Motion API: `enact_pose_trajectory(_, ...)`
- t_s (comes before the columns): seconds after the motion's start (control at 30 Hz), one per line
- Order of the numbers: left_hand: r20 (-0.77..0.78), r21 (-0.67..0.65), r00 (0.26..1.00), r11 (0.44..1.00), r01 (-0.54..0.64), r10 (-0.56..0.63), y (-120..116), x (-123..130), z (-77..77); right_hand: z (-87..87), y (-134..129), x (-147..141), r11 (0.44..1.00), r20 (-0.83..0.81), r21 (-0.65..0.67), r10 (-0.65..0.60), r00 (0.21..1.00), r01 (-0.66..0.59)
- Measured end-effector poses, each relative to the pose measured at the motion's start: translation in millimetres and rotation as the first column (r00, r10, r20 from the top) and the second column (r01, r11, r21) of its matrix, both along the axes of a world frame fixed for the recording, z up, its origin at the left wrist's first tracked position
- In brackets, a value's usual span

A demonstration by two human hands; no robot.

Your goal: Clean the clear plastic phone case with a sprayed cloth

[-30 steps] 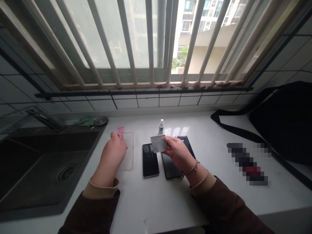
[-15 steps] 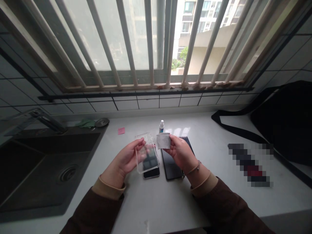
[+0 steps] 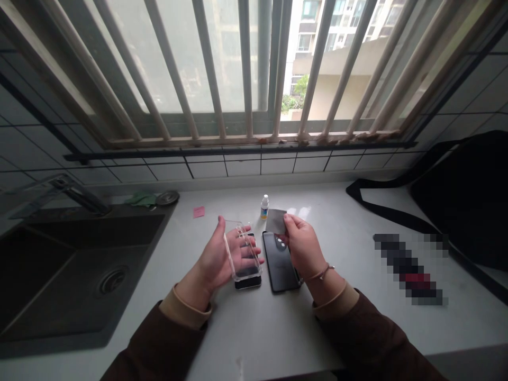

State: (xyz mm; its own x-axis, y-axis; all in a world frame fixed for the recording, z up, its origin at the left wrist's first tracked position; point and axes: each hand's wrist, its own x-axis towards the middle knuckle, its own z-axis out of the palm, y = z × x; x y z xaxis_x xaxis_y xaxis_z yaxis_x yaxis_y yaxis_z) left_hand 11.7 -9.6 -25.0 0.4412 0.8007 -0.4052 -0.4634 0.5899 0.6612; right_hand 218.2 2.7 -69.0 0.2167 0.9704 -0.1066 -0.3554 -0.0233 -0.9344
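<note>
A clear phone case (image 3: pixel 241 272) rests on the palm and spread fingers of my left hand (image 3: pixel 222 259), which supports it from beneath. My right hand (image 3: pixel 304 241) pinches a small grey cloth (image 3: pixel 275 222) by its right side. Below the case, a dark phone (image 3: pixel 248 282) lies on the counter, partly covered by the case and my fingers. To its right is a larger black phone (image 3: pixel 281 270) with round camera lenses at its top, under the cloth and beside my right hand. A small white-capped bottle (image 3: pixel 264 208) stands upright just behind the cloth.
On the left is a dark sink (image 3: pixel 79 280) with a faucet (image 3: pixel 79 194), a green cloth (image 3: pixel 142 199) and a metal strainer (image 3: pixel 167 198). A pink note (image 3: pixel 199 211) lies on the counter (image 3: pixel 238 328). At right are a black bag (image 3: pixel 464 185) with its strap and a blurred-out item.
My left hand has turned palm up with its fingers spread under the tilted case. My right hand has shifted slightly right and up with the cloth, uncovering the bottle.
</note>
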Motion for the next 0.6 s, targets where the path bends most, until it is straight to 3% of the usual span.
enact_pose_trajectory(0.1, -0.055, 0.034, 0.989, 0.989, 0.141, -0.139, -5.9, 7.9, -6.5, 5.0, -9.7, -1.0, 0.975, 0.350, 0.221, -0.044, 0.936, -0.037)
enact_pose_trajectory(0.17, -0.066, 0.076, 0.977, 0.975, 0.207, -0.202, -10.4, 13.2, -11.7, 8.1, -17.2, -6.7, 0.926, 0.478, 0.348, -0.040, 0.877, -0.148)
enact_pose_trajectory(0.27, -0.080, 0.138, 0.969, 0.960, 0.245, -0.235, -15.9, 19.5, -18.0, 8.4, -25.3, -18.3, 0.847, 0.629, 0.414, -0.002, 0.778, -0.333)
enact_pose_trajectory(0.37, -0.073, 0.150, 0.974, 0.963, 0.225, -0.216, -19.0, 23.3, -21.6, 6.0, -28.9, -25.9, 0.814, 0.708, 0.440, -0.055, 0.704, -0.379)
enact_pose_trajectory(0.6, -0.041, 0.124, 0.986, 0.978, 0.166, -0.162, -22.3, 25.9, -25.1, 11.1, -35.3, -30.0, 0.769, 0.725, 0.495, -0.108, 0.680, -0.405)
